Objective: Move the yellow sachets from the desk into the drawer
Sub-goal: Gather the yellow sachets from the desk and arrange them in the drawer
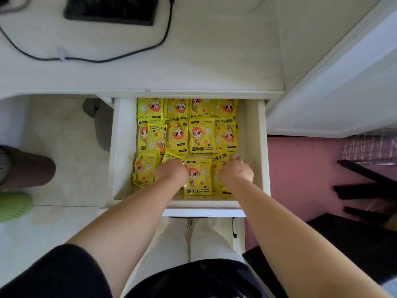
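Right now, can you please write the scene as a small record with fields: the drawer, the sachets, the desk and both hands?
drawer: white, pulled open below the desk edge
yellow sachets: many, lying flat in rows inside the drawer, some overlapping
left hand: down in the drawer, on the front sachets; fingers hidden
right hand: down in the drawer, on the front-right sachets; grip unclear
desk: white top, bearing a black cable and a black flat device
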